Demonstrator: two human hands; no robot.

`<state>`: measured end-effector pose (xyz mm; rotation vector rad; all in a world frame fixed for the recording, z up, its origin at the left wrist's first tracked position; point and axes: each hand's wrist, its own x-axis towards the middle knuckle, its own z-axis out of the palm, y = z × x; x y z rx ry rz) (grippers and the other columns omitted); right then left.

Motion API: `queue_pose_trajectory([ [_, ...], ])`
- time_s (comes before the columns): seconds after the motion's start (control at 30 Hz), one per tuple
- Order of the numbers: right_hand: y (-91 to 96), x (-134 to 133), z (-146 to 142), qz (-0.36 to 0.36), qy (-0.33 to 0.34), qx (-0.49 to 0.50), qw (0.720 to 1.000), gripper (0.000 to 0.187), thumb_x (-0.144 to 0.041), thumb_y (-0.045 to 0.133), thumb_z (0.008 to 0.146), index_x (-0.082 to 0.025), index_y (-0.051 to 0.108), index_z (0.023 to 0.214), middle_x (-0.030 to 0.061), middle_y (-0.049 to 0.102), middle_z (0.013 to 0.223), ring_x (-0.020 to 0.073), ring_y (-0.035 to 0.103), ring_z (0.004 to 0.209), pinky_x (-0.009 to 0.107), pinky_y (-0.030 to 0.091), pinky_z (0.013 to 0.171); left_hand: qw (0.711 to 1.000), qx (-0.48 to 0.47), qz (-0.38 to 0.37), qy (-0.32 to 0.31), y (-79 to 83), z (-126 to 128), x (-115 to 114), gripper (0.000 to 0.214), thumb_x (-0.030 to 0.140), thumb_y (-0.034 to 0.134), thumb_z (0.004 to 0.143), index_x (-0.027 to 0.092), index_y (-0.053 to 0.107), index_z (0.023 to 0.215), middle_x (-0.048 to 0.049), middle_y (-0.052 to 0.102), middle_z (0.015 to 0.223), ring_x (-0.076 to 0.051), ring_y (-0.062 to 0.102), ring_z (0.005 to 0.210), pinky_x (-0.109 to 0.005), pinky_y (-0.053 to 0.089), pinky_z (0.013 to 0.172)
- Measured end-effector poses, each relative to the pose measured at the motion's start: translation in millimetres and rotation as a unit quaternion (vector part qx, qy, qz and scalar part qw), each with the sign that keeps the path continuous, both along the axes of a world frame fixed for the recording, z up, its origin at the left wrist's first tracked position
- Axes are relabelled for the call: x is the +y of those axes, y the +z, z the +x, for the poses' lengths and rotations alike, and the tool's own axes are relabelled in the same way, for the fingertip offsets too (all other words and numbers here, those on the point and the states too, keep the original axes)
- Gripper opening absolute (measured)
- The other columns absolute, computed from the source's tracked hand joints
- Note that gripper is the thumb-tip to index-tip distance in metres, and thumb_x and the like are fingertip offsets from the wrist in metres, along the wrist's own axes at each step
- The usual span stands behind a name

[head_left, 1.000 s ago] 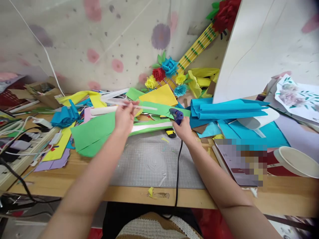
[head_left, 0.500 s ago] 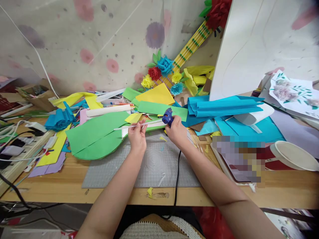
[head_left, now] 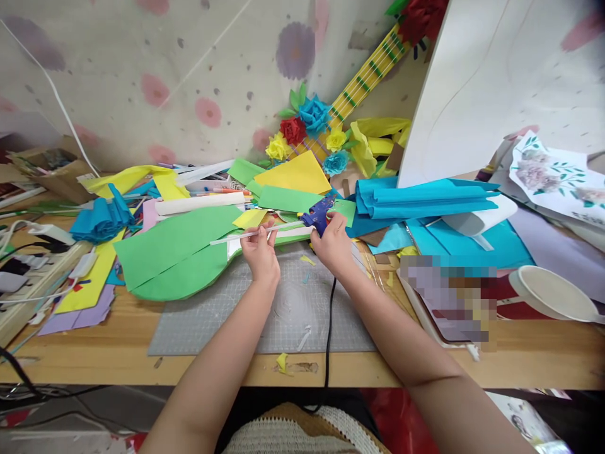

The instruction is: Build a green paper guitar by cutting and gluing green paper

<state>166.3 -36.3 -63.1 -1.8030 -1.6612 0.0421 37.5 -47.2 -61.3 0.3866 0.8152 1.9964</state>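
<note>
- Two hands work over the back of the mat [head_left: 208, 321]: the left hand [head_left: 262, 252] pinches a stick [head_left: 227, 239] between thumb and fingers, and the right hand [head_left: 333, 243] is clamped round the glue gun [head_left: 317, 214].
- Glue gun: dark blue, stubby, with small pale specks, held over the narrow end of the green shape [head_left: 177, 258]; a black cord [head_left: 329, 328] runs down from it.
- Stick: long, thin, whitish and straight, rising slightly to the right. Its right end meets the gun's left end; how far inside it goes is too small to tell. Its left end lies over the green shape.
- Room: between the forearms the mat is open but for a few scraps, with only the cord crossing near the right forearm. Bare wood shows along the table's [head_left: 425, 366] front edge. A cup [head_left: 551, 296] stands beyond the right forearm; coiled blue paper [head_left: 101, 217] sits past the green shape's left end.
- Materials: the green shape is smooth, rounded and seamed lengthwise, narrowing into a white-faced strip. Behind the gun lies pleated blue crepe [head_left: 425, 205]; farther back, ruffled flowers [head_left: 314, 116] trim a yellow guitar [head_left: 366, 82].
</note>
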Motion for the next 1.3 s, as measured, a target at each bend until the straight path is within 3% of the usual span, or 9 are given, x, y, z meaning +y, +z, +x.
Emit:
queue_pose_trajectory([
  [0.23,-2.8,4,2,0.091,0.001,0.059,0.994,0.037,-0.023,0.049,0.079,-0.016,0.033,0.111,0.0181,0.047,0.113,0.0264,0.053,0.105,0.038,0.05,0.077,1.0,-0.017,0.011,-0.016,2.2,6,6,0.018,0.011,0.063,0.077,0.018,0.047,0.076,0.0029,0.066,0.076,-0.013,0.069,0.086,-0.033,0.051,0.09],
  [0.43,4.9,3,6,0.056,0.003,0.038,0.998,0.035,-0.024,0.045,0.082,-0.016,0.034,0.113,0.0185,0.048,0.114,0.027,0.055,0.103,0.039,0.049,0.075,0.999,0.023,0.03,-0.037,5.5,10,7,0.021,0.018,0.069,0.074,0.018,0.048,0.076,0.0007,0.068,0.079,-0.018,0.069,0.092,-0.038,0.05,0.093],
  [0.73,-1.0,7,8,0.055,0.013,0.029,0.998,0.032,-0.029,0.046,0.083,-0.016,0.033,0.109,0.0163,0.051,0.112,0.0257,0.056,0.097,0.037,0.047,0.073,0.994,0.069,0.064,-0.061,6.4,20,6,0.026,0.024,0.073,0.071,0.019,0.048,0.077,-0.0005,0.065,0.082,-0.019,0.068,0.093,-0.039,0.05,0.093],
  [0.87,3.0,12,15,0.058,0.004,0.078,0.995,0.036,-0.031,0.052,0.079,-0.018,0.033,0.107,0.0152,0.051,0.112,0.0244,0.058,0.096,0.038,0.047,0.076,0.985,0.125,0.097,-0.07,15.4,24,4,0.025,0.025,0.074,0.07,0.02,0.052,0.083,-0.001,0.063,0.085,-0.019,0.066,0.096,-0.037,0.05,0.093],
  [0.97,10.7,19,26,0.064,0.0,0.188,0.98,0.037,-0.032,0.055,0.077,-0.02,0.032,0.104,0.0127,0.052,0.109,0.0205,0.061,0.087,0.035,0.05,0.071,0.968,0.192,0.125,-0.105,24.1,20,0,0.046,0.017,0.08,0.06,0.023,0.055,0.097,-0.0035,0.063,0.101,-0.019,0.061,0.108,-0.035,0.045,0.099],
  [1.07,22.1,26,40,0.051,0.049,0.354,0.933,0.035,-0.036,0.052,0.079,-0.024,0.03,0.103,0.0061,0.055,0.104,0.0137,0.062,0.072,0.027,0.05,0.058,0.948,0.274,0.127,-0.098,32.3,-7,0,0.053,0.016,0.082,0.055,0.025,0.056,0.101,-0.0054,0.061,0.114,-0.021,0.055,0.117,-0.035,0.041,0.103],
  [1.17,33.0,23,47,0.017,0.134,0.456,0.879,0.035,-0.038,0.056,0.076,-0.025,0.034,0.1,0.0007,0.059,0.096,0.009,0.057,0.062,0.022,0.048,0.052,0.917,0.386,0.099,0.035,35.9,-65,3,0.037,0.027,0.071,0.071,0.024,0.054,0.105,-0.0062,0.059,0.117,-0.019,0.054,0.115,-0.033,0.041,0.102],
  [1.23,37.0,16,44,-0.029,0.205,0.472,0.857,0.036,-0.038,0.061,0.072,-0.023,0.039,0.097,0.0002,0.06,0.092,0.0075,0.054,0.059,0.022,0.047,0.052,0.863,0.487,0.044,0.129,33.3,-111,4,0.029,0.028,0.06,0.079,0.022,0.055,0.107,-0.0081,0.057,0.119,-0.02,0.055,0.113,-0.034,0.043,0.1],
  [1.3,38.1,7,34,-0.102,0.274,0.455,0.841,0.038,-0.039,0.065,0.07,-0.021,0.043,0.095,0.0,0.062,0.086,0.0071,0.053,0.056,0.022,0.046,0.051,0.779,0.601,-0.047,0.172,26.7,-153,2,0.025,0.023,0.052,0.081,0.019,0.058,0.105,-0.0097,0.057,0.119,-0.021,0.054,0.113,-0.036,0.043,0.099],
])
